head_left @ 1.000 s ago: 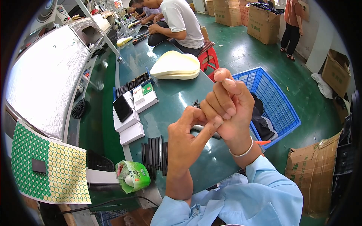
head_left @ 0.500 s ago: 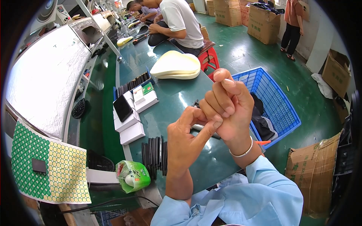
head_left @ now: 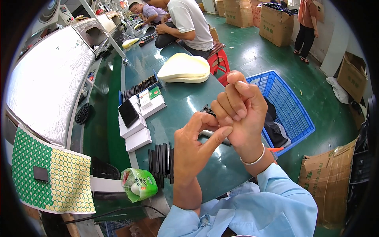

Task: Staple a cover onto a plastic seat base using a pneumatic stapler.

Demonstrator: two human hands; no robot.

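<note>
Both bare hands are raised over the green table [head_left: 173, 110]. My left hand [head_left: 189, 146] is closed round the outer edge of my right hand; its thumb tip presses near the base of the right palm, its index finger passing behind. My right hand [head_left: 241, 112] is turned palm toward me, fingers curled, thumb and index fingertip together at the top. Nothing shows in its fingers. A bracelet [head_left: 254, 157] circles the right wrist. Partly hidden behind the hands, a silver and black tool [head_left: 208, 110] lies on the table. Left of my left hand lie several black strips [head_left: 159, 160].
White boxes [head_left: 136, 134] carry a black phone [head_left: 128, 113]. Pale foam pads [head_left: 184, 70] lie farther along. A blue basket [head_left: 294, 114] holds dark items. At left are a green snack bag [head_left: 139, 185] and sticker sheet [head_left: 71, 181]. A seated co-worker [head_left: 185, 23] occupies the far table side.
My right hand has shifted slightly up and right, its curled fingers drawing a little away from my left thumb and baring more of the tool. The farthest co-worker has turned their head.
</note>
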